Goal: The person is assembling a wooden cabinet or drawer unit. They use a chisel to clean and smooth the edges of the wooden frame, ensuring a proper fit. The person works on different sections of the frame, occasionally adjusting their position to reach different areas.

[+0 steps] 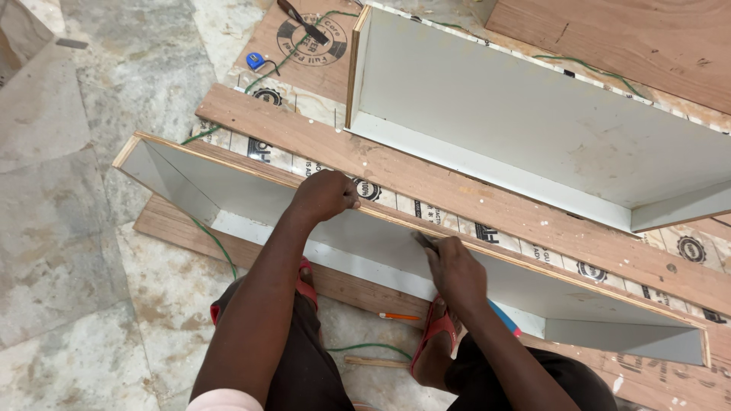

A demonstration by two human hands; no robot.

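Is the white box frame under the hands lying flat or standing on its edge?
On edge. The white box frame has its open side facing the person, the left hand resting on its top plywood edge.

A long open box of white-laminated plywood (251,199) lies on its side on the floor, running from nine o'clock toward four o'clock, raw edge up.

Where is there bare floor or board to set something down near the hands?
Bare stone floor lies left of the near white-faced plywood box. The long brown wood plank between the two boxes is mostly free. It is crowded by the feet: an orange pencil, a green cord and red sandals lie there.
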